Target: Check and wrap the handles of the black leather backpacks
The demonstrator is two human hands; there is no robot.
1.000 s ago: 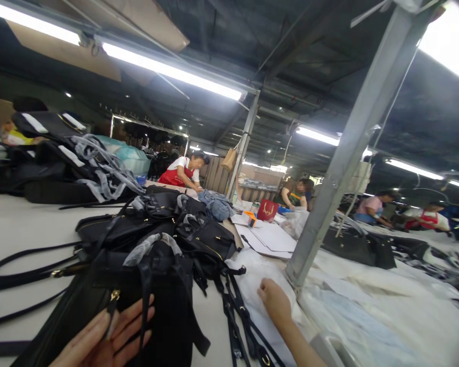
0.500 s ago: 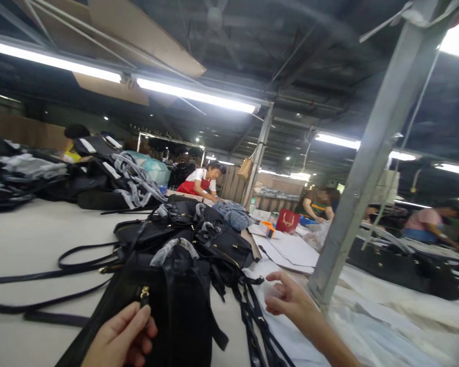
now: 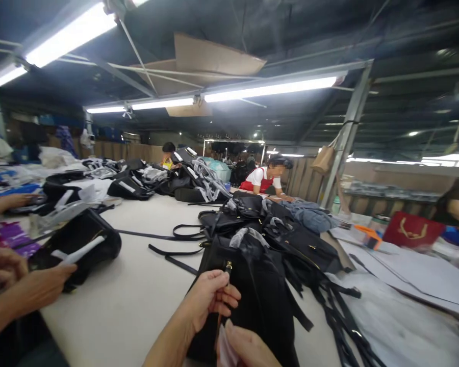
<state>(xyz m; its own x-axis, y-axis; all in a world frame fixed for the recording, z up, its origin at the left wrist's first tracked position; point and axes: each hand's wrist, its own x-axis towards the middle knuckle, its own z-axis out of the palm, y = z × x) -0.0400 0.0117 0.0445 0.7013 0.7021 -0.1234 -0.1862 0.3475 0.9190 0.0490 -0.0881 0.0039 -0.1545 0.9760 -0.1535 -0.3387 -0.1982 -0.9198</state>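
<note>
A black backpack (image 3: pixel 248 295) lies in front of me on the pale table, its top handle wrapped in clear plastic. On its front hangs a gold-coloured zipper pull (image 3: pixel 228 269) with a dark tab. My left hand (image 3: pixel 210 300) pinches this pull between thumb and index finger, the other fingers curled. Just below, my right hand (image 3: pixel 250 349) is closed on a thin whitish piece of material (image 3: pixel 226 346), against the backpack's front. The lower part of the right hand is cut off by the frame edge.
More black bags (image 3: pixel 302 244) with loose straps are piled behind and to the right. At left, a co-worker's hands (image 3: pixel 38 285) hold another black bag (image 3: pixel 87 244). White sheets (image 3: pixel 409 275), an orange tape dispenser (image 3: pixel 369 236) and plastic film (image 3: pixel 398 321) lie at right.
The view has swung left, bringing in the co-worker's hands. My right hand, earlier apart with fingers loosely bent, is now beside my left, closed on whitish material. The left still pinches the zipper pull.
</note>
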